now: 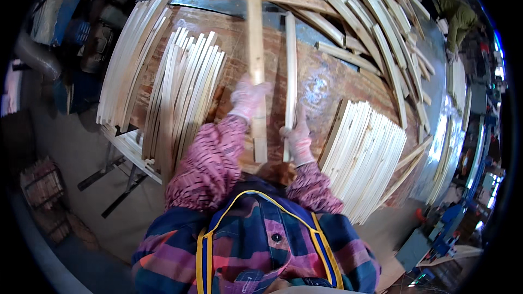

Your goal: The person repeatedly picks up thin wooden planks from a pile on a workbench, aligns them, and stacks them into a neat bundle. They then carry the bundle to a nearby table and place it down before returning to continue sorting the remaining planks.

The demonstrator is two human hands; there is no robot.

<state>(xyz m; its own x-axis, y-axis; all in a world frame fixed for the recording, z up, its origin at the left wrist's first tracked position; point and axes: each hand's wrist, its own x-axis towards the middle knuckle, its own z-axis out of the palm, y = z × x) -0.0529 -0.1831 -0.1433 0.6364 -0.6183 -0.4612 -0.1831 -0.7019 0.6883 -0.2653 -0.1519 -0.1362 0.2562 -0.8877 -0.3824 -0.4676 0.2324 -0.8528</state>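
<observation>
My left hand (248, 98), in a pale glove, is closed round a flat wooden board (254, 32). The board points away from me over the worktable, slightly smeared by motion. To its right, my gloved right hand (299, 141) grips a narrower pale wooden strip (290, 65) close to its near end. Board and strip run nearly parallel, with a gap between them. Just right of my right hand lies a row of pale strips (364, 155) set side by side. Left of my left hand is another bunch of strips (182, 84).
The worktable (231, 35) has a worn brown top. A further row of strips (131, 62) lies at its left edge. Loose wooden pieces (376, 38) are heaped across the back and right. Beyond, at the far right, a person in green (460, 19) bends over.
</observation>
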